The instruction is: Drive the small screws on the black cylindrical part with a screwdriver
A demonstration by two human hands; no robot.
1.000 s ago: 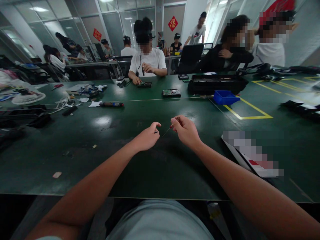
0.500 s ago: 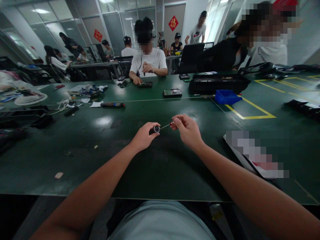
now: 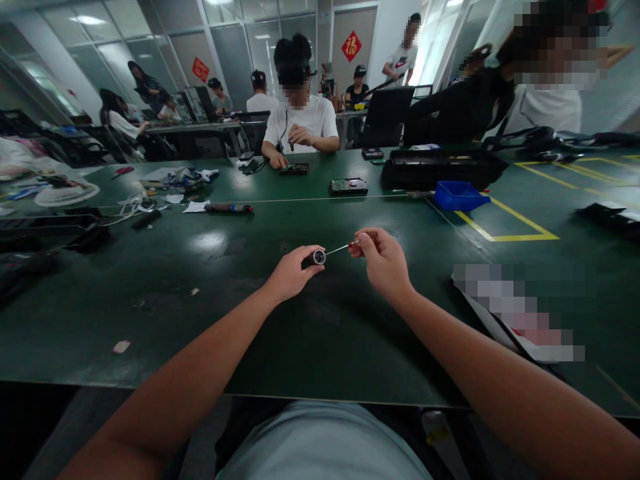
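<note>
Between thumb and fingers, my left hand (image 3: 293,272) grips a dark cylinder (image 3: 318,257) whose round, silvery-rimmed end faces me. My right hand (image 3: 387,260) is closed on the red handle of a screwdriver (image 3: 340,249). The thin metal shaft points left, and its tip is at the rim of the cylinder; whether it touches or enters cannot be made out. Both hands are above the green table (image 3: 300,333).
Farther back lie a circuit-board device (image 3: 349,187), a blue tray (image 3: 460,196), a long black casing (image 3: 443,168) and a dark pen-like tool (image 3: 229,209). A pixelated flat item (image 3: 515,320) lies right. Opposite, a person (image 3: 300,127) handles another device.
My right hand has shifted slightly right and up from the cylinder, and more of the screwdriver shaft shows. The whole view has shifted slightly.
</note>
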